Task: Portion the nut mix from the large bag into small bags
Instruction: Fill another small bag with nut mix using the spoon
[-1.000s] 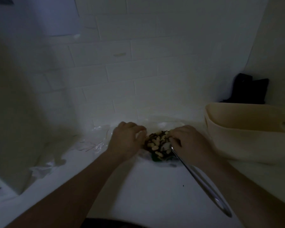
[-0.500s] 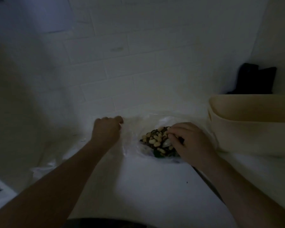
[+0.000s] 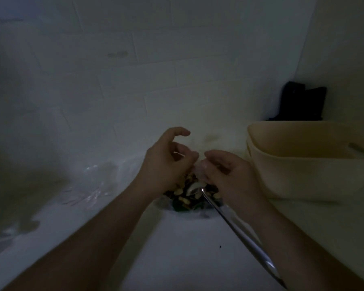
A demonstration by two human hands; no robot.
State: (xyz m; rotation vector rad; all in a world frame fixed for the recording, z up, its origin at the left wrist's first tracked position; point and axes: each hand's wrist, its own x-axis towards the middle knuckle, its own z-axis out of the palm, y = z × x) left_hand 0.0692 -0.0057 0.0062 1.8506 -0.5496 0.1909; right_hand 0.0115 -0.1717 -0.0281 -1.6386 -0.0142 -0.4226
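Both our hands have lifted together above the nut mix: left hand and right hand pinch clear film between them. If we tug unevenly, the spoon resting in the nuts could tip them out.

Dim view: both hands, left hand and right hand, pinch clear bag over nut mix; spoon lies in it, beige tub at right on white counter.
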